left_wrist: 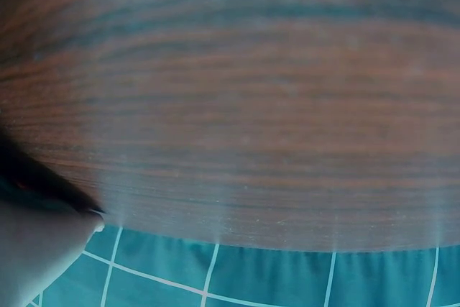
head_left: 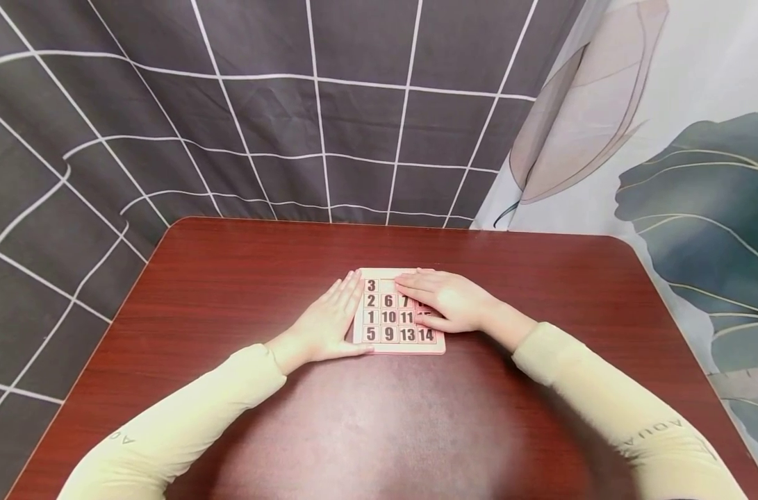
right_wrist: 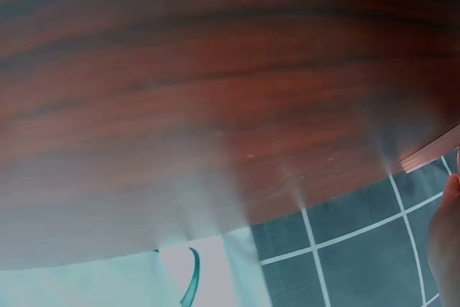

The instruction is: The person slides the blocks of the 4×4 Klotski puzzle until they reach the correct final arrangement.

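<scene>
A pale, square sliding number puzzle lies flat on the table, its tiles printed with bold dark numbers. The 3 is at its upper left, and the bottom row reads 5, 9, 13, 14. My left hand rests along the left edge, fingers straight and thumb stretched by the lower left corner. Across the upper right tiles lie the extended fingers of my right hand, hiding some numbers there. The right wrist view catches the puzzle's edge beside part of that hand. Only a bit of the left hand shows in its wrist view.
The dark red wooden table has rounded far corners. A dark curtain with white grid lines hangs behind and to the left. At the right is a white curtain with large leaf prints.
</scene>
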Action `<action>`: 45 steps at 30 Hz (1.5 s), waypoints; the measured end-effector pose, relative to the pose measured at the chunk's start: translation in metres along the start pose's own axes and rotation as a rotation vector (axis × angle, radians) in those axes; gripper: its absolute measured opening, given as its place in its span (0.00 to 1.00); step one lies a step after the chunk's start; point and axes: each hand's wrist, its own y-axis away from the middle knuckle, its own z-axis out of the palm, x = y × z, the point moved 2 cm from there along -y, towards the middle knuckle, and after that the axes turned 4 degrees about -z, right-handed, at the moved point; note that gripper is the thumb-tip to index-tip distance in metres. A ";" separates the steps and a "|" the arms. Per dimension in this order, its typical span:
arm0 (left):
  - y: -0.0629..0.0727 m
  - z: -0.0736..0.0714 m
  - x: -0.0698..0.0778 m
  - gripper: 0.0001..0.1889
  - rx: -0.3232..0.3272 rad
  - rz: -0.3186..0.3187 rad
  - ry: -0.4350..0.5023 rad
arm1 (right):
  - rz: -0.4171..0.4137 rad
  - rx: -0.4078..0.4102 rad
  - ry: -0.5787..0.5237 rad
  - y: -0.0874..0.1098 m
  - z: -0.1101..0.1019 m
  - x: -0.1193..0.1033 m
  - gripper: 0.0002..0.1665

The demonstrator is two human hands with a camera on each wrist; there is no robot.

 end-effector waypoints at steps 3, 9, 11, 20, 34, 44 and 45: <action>-0.001 -0.002 0.000 0.64 0.009 0.002 0.011 | -0.003 0.005 0.013 0.003 -0.001 0.002 0.38; -0.001 -0.002 0.001 0.63 -0.003 0.002 0.017 | -0.013 0.008 0.015 0.005 0.000 0.002 0.38; 0.000 -0.001 0.001 0.64 -0.010 -0.003 0.018 | -0.014 0.014 0.014 0.004 0.000 0.002 0.38; 0.001 -0.001 -0.001 0.64 -0.016 -0.006 0.016 | -0.059 0.032 0.007 -0.011 0.007 -0.003 0.39; 0.002 -0.003 0.000 0.63 -0.009 0.004 0.003 | -0.060 -0.014 0.026 -0.043 0.010 -0.006 0.38; 0.004 -0.007 0.002 0.61 -0.016 0.005 0.005 | -0.041 -0.022 0.007 -0.034 0.008 -0.005 0.37; 0.004 -0.006 0.002 0.61 -0.018 0.006 0.004 | -0.041 -0.016 0.009 -0.032 0.008 -0.005 0.37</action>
